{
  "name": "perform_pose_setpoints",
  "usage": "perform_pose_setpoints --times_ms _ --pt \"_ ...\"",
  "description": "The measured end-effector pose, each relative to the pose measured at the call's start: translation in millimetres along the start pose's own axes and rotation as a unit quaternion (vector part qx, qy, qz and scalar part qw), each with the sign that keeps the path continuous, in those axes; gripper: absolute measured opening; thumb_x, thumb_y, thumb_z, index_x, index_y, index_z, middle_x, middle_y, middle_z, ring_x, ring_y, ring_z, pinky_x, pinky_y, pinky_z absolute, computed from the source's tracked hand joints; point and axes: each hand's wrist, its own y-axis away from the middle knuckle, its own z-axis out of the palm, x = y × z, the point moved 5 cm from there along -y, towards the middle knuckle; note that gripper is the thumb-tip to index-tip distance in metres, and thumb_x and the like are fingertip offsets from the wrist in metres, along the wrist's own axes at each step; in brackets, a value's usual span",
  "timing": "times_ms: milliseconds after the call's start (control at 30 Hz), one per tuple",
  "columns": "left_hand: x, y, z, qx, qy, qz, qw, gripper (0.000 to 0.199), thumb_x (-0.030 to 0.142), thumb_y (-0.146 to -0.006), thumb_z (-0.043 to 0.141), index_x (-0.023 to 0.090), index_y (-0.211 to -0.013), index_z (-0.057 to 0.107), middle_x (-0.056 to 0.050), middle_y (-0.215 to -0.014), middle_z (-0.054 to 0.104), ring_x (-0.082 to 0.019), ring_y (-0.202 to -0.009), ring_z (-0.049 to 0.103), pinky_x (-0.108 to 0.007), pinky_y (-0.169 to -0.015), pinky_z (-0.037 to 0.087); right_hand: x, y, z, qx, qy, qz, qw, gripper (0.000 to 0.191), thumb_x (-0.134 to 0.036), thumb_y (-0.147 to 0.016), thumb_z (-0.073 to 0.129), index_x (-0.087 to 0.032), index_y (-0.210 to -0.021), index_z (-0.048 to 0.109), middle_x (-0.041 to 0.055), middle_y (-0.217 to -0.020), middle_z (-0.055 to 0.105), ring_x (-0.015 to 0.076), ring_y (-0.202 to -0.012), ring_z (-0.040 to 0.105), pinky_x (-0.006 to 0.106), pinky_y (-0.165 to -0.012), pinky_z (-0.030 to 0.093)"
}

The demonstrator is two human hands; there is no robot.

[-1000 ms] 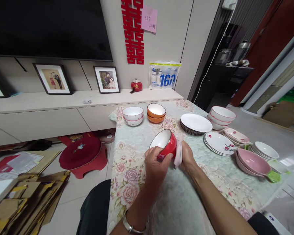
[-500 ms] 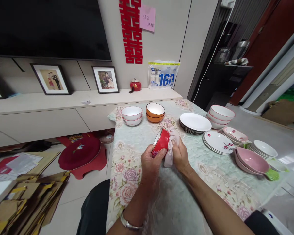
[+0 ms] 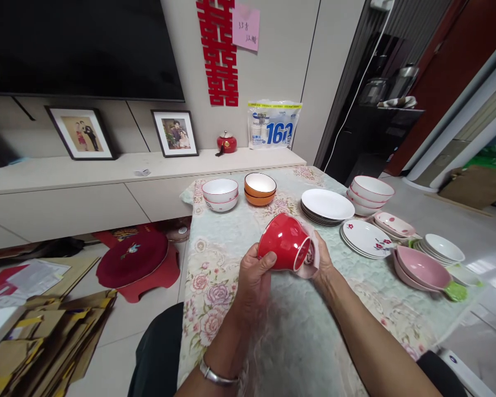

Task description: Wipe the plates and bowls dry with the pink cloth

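A red bowl [image 3: 281, 241] is held tilted above the table, its outside and foot ring turned toward me and to the right. My left hand [image 3: 254, 273] grips its left edge, thumb pressed on the outer wall. On the other side, my right hand [image 3: 323, 258] is closed on a pale pink cloth [image 3: 312, 263] that touches the bowl near its base. The cloth partly hides the right fingers. Beyond the bowl stand two stacked orange bowls [image 3: 259, 189] and two stacked white bowls with red rims [image 3: 220, 194].
The flowered tablecloth [image 3: 215, 298] covers the table. To the right are stacked white plates [image 3: 328, 203], flowered plates [image 3: 366, 238], red-rimmed bowls [image 3: 372, 188], pink dishes [image 3: 424, 267] and small white bowls [image 3: 443, 247]. A red stool [image 3: 134, 259] and flattened cardboard [image 3: 53, 342] lie left.
The red bowl has been turned so its outside and foot now face me more. My right hand with the cloth has shifted right, to the bowl's base.
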Motion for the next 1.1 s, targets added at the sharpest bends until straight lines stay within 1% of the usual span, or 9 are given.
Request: perform_pose_setpoints --times_ms 167,300,400,567,700,800,900,1000,1100 --pt "-2.3 0.8 4.2 -0.041 -0.035 -0.032 0.998 0.039 0.034 -0.069 0.078 0.015 -0.101 0.068 -0.007 -0.092 0.073 -0.019 -0.080 0.065 -0.032 -0.078 0.048 -16.7 2.5 -3.1 0.038 0.098 -0.043 0.994 0.031 -0.052 -0.078 0.060 -0.023 -0.084 0.070 0.0052 -0.078 0.075 0.0303 -0.086 0.071 0.046 -0.080 0.056" --pt "-1.4 0.0 -3.3 -0.013 -0.074 -0.059 0.995 0.030 0.035 -0.066 0.081 0.015 -0.074 0.061 0.000 -0.068 0.067 -0.011 -0.060 0.056 -0.023 -0.062 0.042 -28.2 4.0 -10.6 0.069 0.138 -0.071 0.986 0.028 -0.041 -0.071 0.067 -0.021 -0.090 0.071 0.0041 -0.084 0.075 0.0264 -0.080 0.069 0.040 -0.077 0.056" --pt "-3.3 0.7 -4.2 -0.029 -0.096 -0.086 0.991 0.033 0.032 -0.062 0.084 0.015 -0.074 0.059 0.000 -0.069 0.066 -0.010 -0.060 0.055 -0.022 -0.061 0.041 -34.6 4.0 -14.0 0.076 0.189 -0.112 0.973 0.030 -0.039 -0.068 0.067 -0.021 -0.092 0.070 0.0023 -0.083 0.074 0.0246 -0.077 0.068 0.038 -0.076 0.054" --pt "-5.4 4.1 -8.2 -0.018 -0.160 -0.071 0.984 0.034 0.035 -0.064 0.083 0.016 -0.070 0.055 0.005 -0.060 0.055 -0.008 -0.055 0.045 -0.021 -0.056 0.035 -42.3 4.3 -3.9 0.040 0.273 -0.196 0.941 0.027 -0.038 -0.070 0.063 -0.022 -0.090 0.071 0.0025 -0.101 0.074 0.0263 -0.100 0.064 0.036 -0.092 0.049" --pt "-0.5 4.7 -11.2 0.002 -0.294 -0.032 0.955 0.034 0.040 -0.066 0.079 0.017 -0.069 0.054 0.006 -0.057 0.048 -0.009 -0.054 0.041 -0.022 -0.053 0.033 -37.6 15.3 14.0 -0.018 0.366 -0.222 0.904 0.038 -0.041 -0.080 0.056 -0.021 -0.110 0.069 0.0047 -0.118 0.070 0.0267 -0.112 0.060 0.039 -0.100 0.044" --pt "7.0 3.6 -7.2 0.001 -0.385 0.016 0.923 0.030 0.039 -0.069 0.075 0.018 -0.067 0.055 0.006 -0.057 0.046 -0.010 -0.055 0.039 -0.022 -0.053 0.034 -32.6 31.4 31.0 -0.081 0.464 -0.280 0.837 0.047 -0.039 -0.084 0.056 -0.022 -0.128 0.062 0.0068 -0.131 0.064 0.0282 -0.122 0.055 0.043 -0.107 0.038" --pt "13.5 3.5 -1.5 -0.006 -0.439 0.070 0.896 0.026 0.035 -0.070 0.073 0.018 -0.062 0.054 0.005 -0.058 0.046 -0.011 -0.057 0.039 -0.023 -0.054 0.034 -29.6 40.2 39.7 -0.129 0.515 -0.328 0.781 0.046 -0.036 -0.082 0.059 -0.023 -0.127 0.063 0.0067 -0.133 0.062 0.0295 -0.127 0.051 0.046 -0.111 0.033" --pt "12.0 5.4 0.3 -0.022 -0.457 0.069 0.886 0.021 0.033 -0.069 0.073 0.018 -0.063 0.058 0.004 -0.059 0.047 -0.011 -0.057 0.039 -0.024 -0.054 0.034 -33.4 27.8 26.2 -0.082 0.440 -0.291 0.845 0.040 -0.037 -0.082 0.056 -0.024 -0.118 0.066 0.0052 -0.125 0.066 0.0271 -0.118 0.057 0.042 -0.106 0.040" --pt "6.4 7.9 -1.3 -0.031 -0.418 0.030 0.908 0.023 0.035 -0.068 0.075 0.019 -0.067 0.059 0.004 -0.057 0.047 -0.011 -0.055 0.039 -0.023 -0.053 0.033 -35.2 8.1 3.3 0.014 0.322 -0.220 0.921 0.035 -0.040 -0.076 0.058 -0.022 -0.103 0.069 0.0047 -0.113 0.071 0.0265 -0.109 0.062 0.039 -0.097 0.046"
